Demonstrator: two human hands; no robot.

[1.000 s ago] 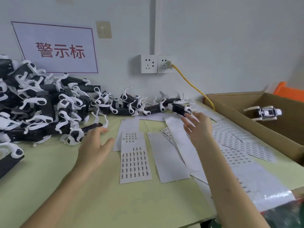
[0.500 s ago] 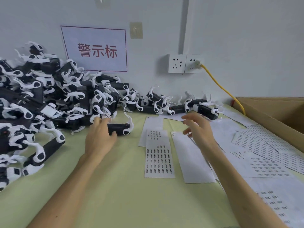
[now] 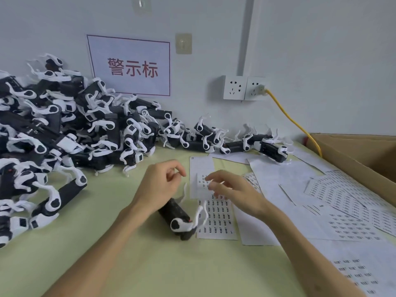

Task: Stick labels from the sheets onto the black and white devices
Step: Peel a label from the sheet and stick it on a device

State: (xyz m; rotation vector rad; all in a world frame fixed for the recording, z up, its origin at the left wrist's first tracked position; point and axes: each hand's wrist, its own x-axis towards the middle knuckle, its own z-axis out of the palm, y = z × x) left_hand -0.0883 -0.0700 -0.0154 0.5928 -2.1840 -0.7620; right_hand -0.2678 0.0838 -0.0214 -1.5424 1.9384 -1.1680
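Observation:
One black and white device [image 3: 179,220] lies on the green table beside a label sheet [image 3: 217,217], its white straps sticking up. My left hand [image 3: 158,185] hovers over the device's far end, which is hidden by the heel of the hand. Its fingers are loosely curled, and I see nothing between them. My right hand [image 3: 232,190] is spread above the top of the label sheet with fingers stretched out and blurred. A big pile of devices [image 3: 64,136] fills the left side of the table.
More devices [image 3: 242,142] line the wall behind the sheets. Several other label sheets [image 3: 342,202] cover the right of the table. A cardboard box [image 3: 351,155] stands at the right edge. A yellow cable [image 3: 293,123] runs from the wall socket [image 3: 244,87].
My left hand pulled one device from the pile's edge toward me and set it beside the label sheet. My right hand drew back from the wall-side devices to above the sheet.

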